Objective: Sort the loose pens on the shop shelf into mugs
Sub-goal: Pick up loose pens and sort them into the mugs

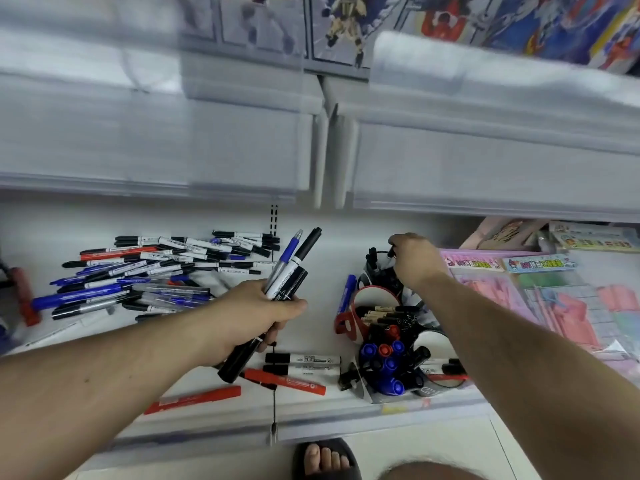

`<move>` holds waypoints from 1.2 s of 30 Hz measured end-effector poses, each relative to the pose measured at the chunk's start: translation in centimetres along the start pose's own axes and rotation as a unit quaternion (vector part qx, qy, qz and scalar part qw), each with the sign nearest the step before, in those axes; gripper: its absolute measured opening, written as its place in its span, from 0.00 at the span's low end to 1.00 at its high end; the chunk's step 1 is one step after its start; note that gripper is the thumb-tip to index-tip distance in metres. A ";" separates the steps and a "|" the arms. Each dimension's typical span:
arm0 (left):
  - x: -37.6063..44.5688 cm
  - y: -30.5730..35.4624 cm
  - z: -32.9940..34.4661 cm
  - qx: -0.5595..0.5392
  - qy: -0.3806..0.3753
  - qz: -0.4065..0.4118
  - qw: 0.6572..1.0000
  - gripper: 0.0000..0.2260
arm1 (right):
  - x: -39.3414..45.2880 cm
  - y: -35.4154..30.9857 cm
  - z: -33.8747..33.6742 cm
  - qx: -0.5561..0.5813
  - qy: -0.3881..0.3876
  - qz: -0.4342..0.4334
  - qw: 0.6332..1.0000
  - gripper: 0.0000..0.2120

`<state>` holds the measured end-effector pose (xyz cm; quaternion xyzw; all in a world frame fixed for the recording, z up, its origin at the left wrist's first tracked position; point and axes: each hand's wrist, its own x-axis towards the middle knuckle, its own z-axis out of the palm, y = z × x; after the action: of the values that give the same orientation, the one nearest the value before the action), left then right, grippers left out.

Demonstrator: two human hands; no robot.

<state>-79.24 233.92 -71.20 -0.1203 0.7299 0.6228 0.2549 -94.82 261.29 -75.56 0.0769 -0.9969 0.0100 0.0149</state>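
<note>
Now left hand (254, 306) grips a bundle of pens (289, 268); right hand (414, 258) pinches a black pen (391, 251) over far mug (381, 271), loose pile (156, 275) beyond left hand.

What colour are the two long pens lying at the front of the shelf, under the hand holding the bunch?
Red. The two red pens, seen from the head camera.
</note>
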 end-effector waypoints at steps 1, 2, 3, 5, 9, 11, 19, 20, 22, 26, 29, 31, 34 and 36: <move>0.1 -0.2 -0.1 -0.002 -0.001 0.001 1.000 0.09 | 0.2 0.0 0.8 -0.002 -0.012 0.008 1.000 0.14; 0.2 -0.4 -0.1 -0.001 -0.003 0.001 1.000 0.09 | 0.1 0.0 1.4 0.004 -0.024 0.015 1.000 0.13; 0.2 -0.5 -0.2 0.000 -0.003 0.000 1.000 0.09 | 0.1 0.0 2.1 0.017 -0.041 0.023 0.999 0.12; 0.3 -0.7 -0.2 0.001 -0.004 -0.001 1.000 0.10 | 0.0 0.2 3.2 0.027 -0.092 0.045 0.994 0.14; 0.5 -0.8 -0.2 0.006 -0.006 -0.004 1.000 0.12 | -0.3 -0.2 3.5 -0.060 -0.124 0.050 0.989 0.32; 0.6 -0.7 -0.2 0.007 -0.007 -0.004 1.000 0.12 | -0.7 -0.3 3.4 -0.061 -0.131 0.048 0.988 0.37; 0.3 -0.4 0.5 0.050 0.007 0.016 0.999 0.14 | -3.4 -6.0 -3.1 0.275 0.038 0.092 0.956 0.26; 0.3 -0.3 0.6 0.054 0.008 0.017 0.998 0.13 | -4.5 -7.6 -4.5 0.410 0.010 0.108 0.906 0.23; 0.1 -0.2 0.6 0.065 0.006 0.014 0.998 0.10 | -7.0 -9.9 -6.6 0.564 -0.061 0.108 0.816 0.16; -0.3 -0.1 0.9 0.068 -0.011 0.006 0.998 0.10 | -9.7 -11.8 -7.3 0.559 -0.087 0.051 0.823 0.09; -0.6 0.1 0.9 0.053 -0.040 -0.006 0.998 0.09 | -10.1 -11.7 -6.5 0.594 -0.070 0.075 0.798 0.05; -0.9 0.2 0.8 0.043 -0.055 -0.017 0.997 0.10 | -10.0 -10.8 -6.5 0.647 -0.028 0.138 0.749 0.06; -0.9 0.2 0.5 0.024 -0.050 -0.018 0.998 0.11 | -9.1 -7.7 -7.6 0.720 0.081 0.240 0.646 0.07; -0.7 0.3 0.1 0.009 -0.043 -0.015 0.999 0.12 | -8.5 -4.9 -8.0 0.679 0.182 0.261 0.662 0.09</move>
<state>-78.75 234.02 -70.60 -0.1022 0.7218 0.6168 0.2968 -85.41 257.95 -67.76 -0.2006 -0.6701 0.7016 0.1359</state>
